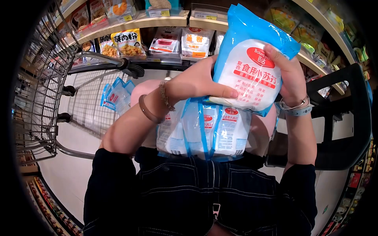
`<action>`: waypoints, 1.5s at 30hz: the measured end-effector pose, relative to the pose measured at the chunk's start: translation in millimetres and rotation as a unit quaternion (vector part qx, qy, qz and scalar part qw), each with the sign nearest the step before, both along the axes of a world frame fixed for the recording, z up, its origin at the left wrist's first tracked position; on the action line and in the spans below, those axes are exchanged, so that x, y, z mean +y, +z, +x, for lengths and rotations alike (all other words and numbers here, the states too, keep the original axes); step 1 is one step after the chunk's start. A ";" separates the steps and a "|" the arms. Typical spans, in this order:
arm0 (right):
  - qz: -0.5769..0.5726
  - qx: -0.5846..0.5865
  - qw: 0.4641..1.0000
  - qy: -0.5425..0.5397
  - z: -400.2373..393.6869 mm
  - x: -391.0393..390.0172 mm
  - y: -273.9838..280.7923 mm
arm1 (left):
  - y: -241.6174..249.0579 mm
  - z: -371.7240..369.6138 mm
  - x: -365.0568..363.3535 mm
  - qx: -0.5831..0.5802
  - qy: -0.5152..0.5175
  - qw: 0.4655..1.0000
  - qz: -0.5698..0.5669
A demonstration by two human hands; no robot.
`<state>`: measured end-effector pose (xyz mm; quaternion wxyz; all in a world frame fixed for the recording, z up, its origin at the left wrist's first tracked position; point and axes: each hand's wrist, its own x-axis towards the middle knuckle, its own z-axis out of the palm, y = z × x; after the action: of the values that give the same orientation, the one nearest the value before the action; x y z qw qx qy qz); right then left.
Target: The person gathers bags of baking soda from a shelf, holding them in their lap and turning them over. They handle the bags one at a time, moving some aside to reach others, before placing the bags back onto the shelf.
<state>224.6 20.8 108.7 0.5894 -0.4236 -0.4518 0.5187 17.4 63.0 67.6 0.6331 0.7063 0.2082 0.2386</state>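
Observation:
A blue and white bag with red print (pixel 256 74) is held up between my two hands, tilted to the right. My left hand (pixel 201 80) grips its lower left side, thumb across the front. My right hand (pixel 287 74) holds its right side, with the thumb near the red oval logo. Several similar bags (pixel 204 129) rest on my lap against my body, below the held one. Another small group of blue-edged bags (pixel 118 94) lies further left, near the floor.
A metal shopping cart (pixel 43 78) stands at the left, its wheels on the pale floor (pixel 75 173). Shelves (pixel 173 20) with packaged goods run across the top. A black plastic frame (pixel 350 118) is at the right, beside my right forearm.

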 end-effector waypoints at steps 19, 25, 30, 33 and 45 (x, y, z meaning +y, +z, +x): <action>-0.102 0.038 0.994 0.009 6.8 12.6 -12.9 | -14.7 5.3 -13.8 -0.095 0.006 0.982 -0.160; -0.199 0.130 0.968 0.076 21.0 22.0 -31.2 | -12.4 3.9 -18.2 -0.071 0.008 0.962 -0.262; -0.196 0.235 0.927 0.216 24.5 -21.4 -59.7 | -17.5 -1.1 -35.3 -0.134 -0.004 0.918 -0.374; -0.203 0.272 0.919 0.201 6.4 -69.1 -74.0 | -22.4 -6.9 -46.7 -0.112 0.014 0.922 -0.369; -0.229 0.176 0.949 0.127 -12.7 -75.3 -49.2 | -14.3 -14.6 -50.7 -0.104 -0.032 0.928 -0.356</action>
<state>211.9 -54.5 59.5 0.4762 -0.3885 -0.2595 0.7449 2.8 12.3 53.3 0.8683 0.4122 0.1893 0.2008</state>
